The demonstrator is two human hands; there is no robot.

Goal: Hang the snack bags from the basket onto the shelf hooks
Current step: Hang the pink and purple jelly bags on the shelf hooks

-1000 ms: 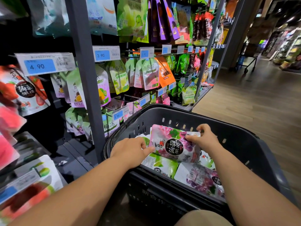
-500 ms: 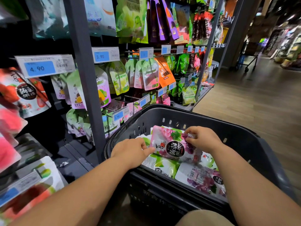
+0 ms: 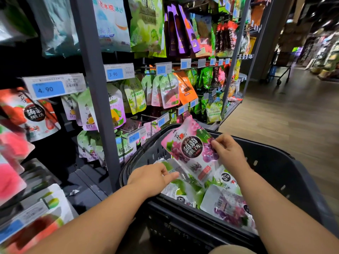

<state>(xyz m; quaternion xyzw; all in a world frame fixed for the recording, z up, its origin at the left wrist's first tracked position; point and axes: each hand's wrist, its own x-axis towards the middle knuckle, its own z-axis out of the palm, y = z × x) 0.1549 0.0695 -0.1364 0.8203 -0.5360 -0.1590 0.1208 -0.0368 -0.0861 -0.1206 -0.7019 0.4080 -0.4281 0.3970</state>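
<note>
Nearest, the left hand (image 3: 152,178) is lying loosely curled, its forefinger touching the bottom edge of the purple grape jelly bag (image 3: 190,149), likely steadying it. The right hand (image 3: 229,153) is pinching the bag's right edge, tilting it up over the black basket (image 3: 275,162). This is probably aiming its top at the shelf hooks (image 3: 147,117) beyond both hands.

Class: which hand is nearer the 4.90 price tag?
Left. The left hand is below and right of the 4.90 price tag; the right hand is farther right, gripping the grape snack bag.
</note>
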